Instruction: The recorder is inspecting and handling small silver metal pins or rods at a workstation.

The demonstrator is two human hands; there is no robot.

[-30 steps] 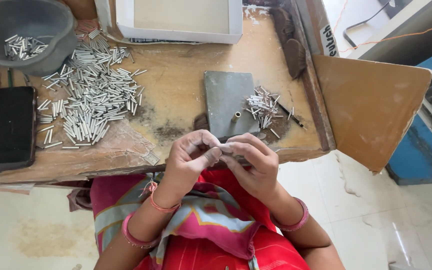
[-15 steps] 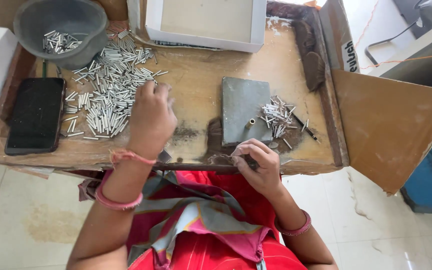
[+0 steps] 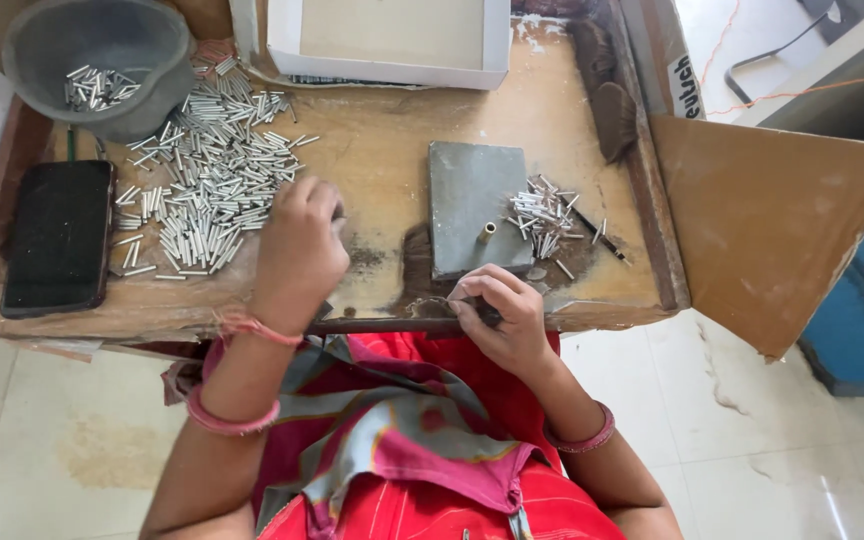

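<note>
At the far left a flat black phone (image 3: 57,238) lies on the worn wooden worktable (image 3: 382,170), and behind it stands a round grey plastic bowl (image 3: 102,55) with a few short silver metal tubes inside. Next to the phone there is a big loose pile of short silver metal tubes (image 3: 202,185), spread over the left half of the table.

My left hand (image 3: 297,250) rests at the right edge of this pile, palm down, with the fingers bent and gathered close over the tubes. I cannot tell if it already holds a tube, because the back of the hand hides the fingertips. Nothing stands between this hand and the pile.

Behind, at the far edge, a shallow white cardboard box (image 3: 392,40) stands open. In the middle of the table lies a square grey metal plate (image 3: 477,205) with a small brass peg (image 3: 487,232) standing up near its front edge. On the right side of the plate there is a smaller heap of thin silver pins (image 3: 544,215), partly on the plate and partly on the wood.

My right hand (image 3: 507,315) is at the near edge of the table, just in front of the grey plate. The thumb and fingers are pinched narrow on something small, too small to see. At the far right a brown cardboard flap (image 3: 767,225) sticks out past the table.
</note>
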